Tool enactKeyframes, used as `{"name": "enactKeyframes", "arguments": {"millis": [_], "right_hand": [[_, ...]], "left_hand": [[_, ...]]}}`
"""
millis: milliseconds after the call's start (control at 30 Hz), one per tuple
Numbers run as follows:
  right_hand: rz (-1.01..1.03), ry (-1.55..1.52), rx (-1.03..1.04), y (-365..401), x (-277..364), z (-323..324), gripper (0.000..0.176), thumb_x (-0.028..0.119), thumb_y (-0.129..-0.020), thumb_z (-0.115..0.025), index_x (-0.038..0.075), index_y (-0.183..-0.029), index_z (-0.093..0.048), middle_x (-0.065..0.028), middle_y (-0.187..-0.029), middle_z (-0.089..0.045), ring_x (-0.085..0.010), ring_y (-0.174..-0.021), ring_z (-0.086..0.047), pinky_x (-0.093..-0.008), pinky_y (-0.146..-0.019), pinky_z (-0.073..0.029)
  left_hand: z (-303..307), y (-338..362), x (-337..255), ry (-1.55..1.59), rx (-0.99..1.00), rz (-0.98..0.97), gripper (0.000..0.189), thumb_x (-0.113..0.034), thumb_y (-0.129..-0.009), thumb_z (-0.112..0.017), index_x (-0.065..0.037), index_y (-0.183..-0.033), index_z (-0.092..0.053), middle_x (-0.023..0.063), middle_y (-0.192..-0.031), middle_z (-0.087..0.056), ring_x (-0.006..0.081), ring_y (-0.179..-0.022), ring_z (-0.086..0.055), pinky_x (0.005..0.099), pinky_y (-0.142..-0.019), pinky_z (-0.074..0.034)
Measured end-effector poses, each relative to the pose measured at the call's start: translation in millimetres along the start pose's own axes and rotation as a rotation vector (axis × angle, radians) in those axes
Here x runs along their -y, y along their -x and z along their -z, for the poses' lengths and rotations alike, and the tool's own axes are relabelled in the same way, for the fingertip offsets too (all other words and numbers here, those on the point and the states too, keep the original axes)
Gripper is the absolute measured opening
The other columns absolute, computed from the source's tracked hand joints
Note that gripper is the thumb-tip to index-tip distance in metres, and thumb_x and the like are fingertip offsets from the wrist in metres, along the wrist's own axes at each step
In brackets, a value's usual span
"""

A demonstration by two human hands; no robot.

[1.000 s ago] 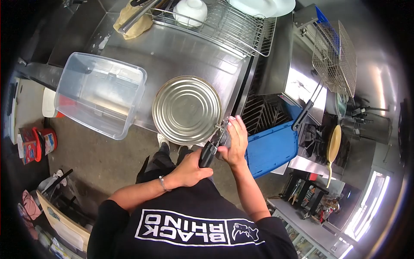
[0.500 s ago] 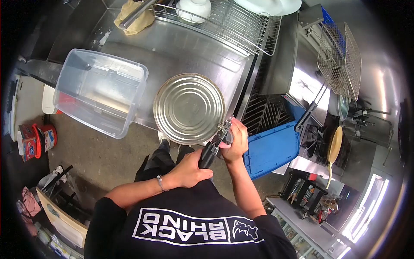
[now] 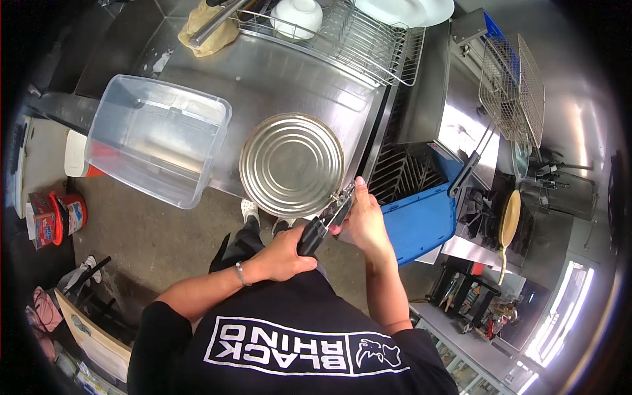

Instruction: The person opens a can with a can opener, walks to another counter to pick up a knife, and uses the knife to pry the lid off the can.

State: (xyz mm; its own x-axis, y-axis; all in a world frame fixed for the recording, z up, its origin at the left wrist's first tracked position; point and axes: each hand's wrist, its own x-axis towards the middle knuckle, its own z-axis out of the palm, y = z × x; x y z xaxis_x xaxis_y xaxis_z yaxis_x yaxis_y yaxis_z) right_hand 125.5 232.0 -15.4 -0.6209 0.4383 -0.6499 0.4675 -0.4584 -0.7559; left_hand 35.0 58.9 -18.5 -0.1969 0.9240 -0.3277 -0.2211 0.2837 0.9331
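A large round metal can (image 3: 291, 164) stands near the front edge of the steel counter, its ringed lid facing up. At the can's lower right rim sits a can opener (image 3: 338, 205) with black handles. My left hand (image 3: 284, 255) is wrapped round those handles. Beside the opener's turning key is my right hand (image 3: 366, 220), thumb raised and fingers curled at the key; its fingertips are partly hidden behind the opener.
A clear plastic tub (image 3: 158, 140) lies left of the can on the counter (image 3: 263, 79). Behind is a wire dish rack (image 3: 368, 49) with a white bowl (image 3: 296, 18). On the right are a blue lid (image 3: 421, 224), fryer baskets (image 3: 512, 92) and a pan (image 3: 509, 219).
My right hand has shifted slightly right and down, its thumb now extended upward beside the key. My left hand still grips the opener handles, which have moved slightly left in view.
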Motion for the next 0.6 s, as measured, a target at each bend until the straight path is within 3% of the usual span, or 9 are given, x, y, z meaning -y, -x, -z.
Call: {"name": "enactKeyframes", "arguments": {"millis": [33,67,133,167,200,267,300,467,600], "right_hand": [[-0.057,-0.028,0.058,-2.2,-2.1,8.8,0.063,0.05,-0.099,-0.033,-0.007,-0.101,-0.059,-0.0144,-0.077,-0.067,-0.0203,-0.057,-0.063,-0.0305,-0.05,-0.05],[-0.056,-0.023,0.061,-2.5,-4.5,6.7,0.063,0.05,-0.099,-0.033,-0.007,-0.101,-0.059,-0.0144,-0.077,-0.067,-0.0203,-0.057,-0.063,-0.0305,-0.05,-0.05],[0.559,0.452,-0.369,3.0,-13.8,-3.5,0.057,0.044,-0.098,-0.041,-0.007,-0.12,-0.05,-0.02,-0.102,-0.064,-0.0222,-0.077,-0.066,-0.0327,-0.063,-0.054],[0.753,0.452,-0.393,0.5,-22.5,-1.4,0.06,0.041,-0.095,-0.05,-0.006,-0.131,-0.04,-0.0244,-0.126,-0.051,-0.0313,-0.105,-0.06,-0.0401,-0.085,-0.05],[0.755,0.453,-0.396,-2.7,-31.3,4.0,0.06,0.041,-0.095,-0.05,-0.006,-0.131,-0.04,-0.0244,-0.126,-0.051,-0.0313,-0.105,-0.06,-0.0401,-0.085,-0.05],[1.269,0.995,-0.3,-9.8,-49.6,17.0,0.063,0.042,-0.092,-0.054,-0.006,-0.13,-0.041,-0.0274,-0.135,-0.043,-0.041,-0.12,-0.048,-0.0453,-0.1,-0.04],[1.26,0.883,-0.316,-14.1,-62.1,13.2,0.066,0.047,-0.089,-0.056,-0.007,-0.126,-0.045,-0.0292,-0.133,-0.044,-0.0471,-0.123,-0.043,-0.05,-0.105,-0.033],[1.416,0.93,-0.445,-47.1,-74.1,28.3,0.074,0.058,-0.084,-0.054,-0.008,-0.117,-0.051,-0.0288,-0.124,-0.052,-0.0471,-0.116,-0.049,-0.055,-0.099,-0.038],[1.51,0.9,-0.497,-47.3,-55.3,17.1,0.062,0.055,-0.092,-0.046,-0.006,-0.103,-0.054,-0.0249,-0.102,-0.063,-0.0438,-0.097,-0.061,-0.0497,-0.088,-0.049]], "left_hand": [[0.2,0.7,2.7,0.002,-0.002,-0.001,0.05,-0.015,-0.066,-0.069,0.004,-0.108,-0.049,0.0091,-0.075,-0.044,0.0198,-0.07,-0.043,0.0321,-0.068,-0.041],[0.9,0.4,7.9,-0.031,0.006,0.062,0.051,-0.015,-0.066,-0.069,0.004,-0.11,-0.049,0.0091,-0.077,-0.045,0.0194,-0.071,-0.044,0.0317,-0.069,-0.041],[-1.9,0.7,18.2,-0.062,0.017,0.131,0.052,-0.015,-0.066,-0.068,0.003,-0.111,-0.049,0.009,-0.078,-0.046,0.019,-0.072,-0.044,0.0313,-0.07,-0.041],[-3.9,-0.1,22.6,-0.06,0.008,0.127,0.052,-0.014,-0.066,-0.068,0.003,-0.112,-0.05,0.0084,-0.079,-0.046,0.0182,-0.073,-0.044,0.0308,-0.07,-0.041],[-4.6,-1.4,24.6,-0.058,-0.001,0.121,0.052,-0.014,-0.067,-0.067,0.002,-0.113,-0.05,0.0079,-0.079,-0.047,0.0175,-0.073,-0.044,0.0304,-0.071,-0.041],[-7.3,-5.3,23.8,-0.039,-0.022,0.079,0.05,-0.017,-0.067,-0.068,0.004,-0.11,-0.052,0.0097,-0.076,-0.051,0.0195,-0.069,-0.048,0.0324,-0.067,-0.042],[-8.5,-6.5,23.9,-0.022,-0.04,0.041,0.048,-0.02,-0.068,-0.068,0.006,-0.106,-0.053,0.0115,-0.072,-0.054,0.0215,-0.064,-0.052,0.0344,-0.062,-0.044],[-13.5,-8.5,25.2,0.006,-0.08,0.042,0.044,-0.02,-0.068,-0.069,0.005,-0.101,-0.053,0.0106,-0.069,-0.053,0.0211,-0.063,-0.051,0.0344,-0.061,-0.043],[-11.6,-10.3,11.0,-0.04,-0.058,0.11,0.04,-0.019,-0.068,-0.068,0.004,-0.096,-0.052,0.0115,-0.068,-0.052,0.0225,-0.062,-0.05,0.0353,-0.061,-0.043]]}}
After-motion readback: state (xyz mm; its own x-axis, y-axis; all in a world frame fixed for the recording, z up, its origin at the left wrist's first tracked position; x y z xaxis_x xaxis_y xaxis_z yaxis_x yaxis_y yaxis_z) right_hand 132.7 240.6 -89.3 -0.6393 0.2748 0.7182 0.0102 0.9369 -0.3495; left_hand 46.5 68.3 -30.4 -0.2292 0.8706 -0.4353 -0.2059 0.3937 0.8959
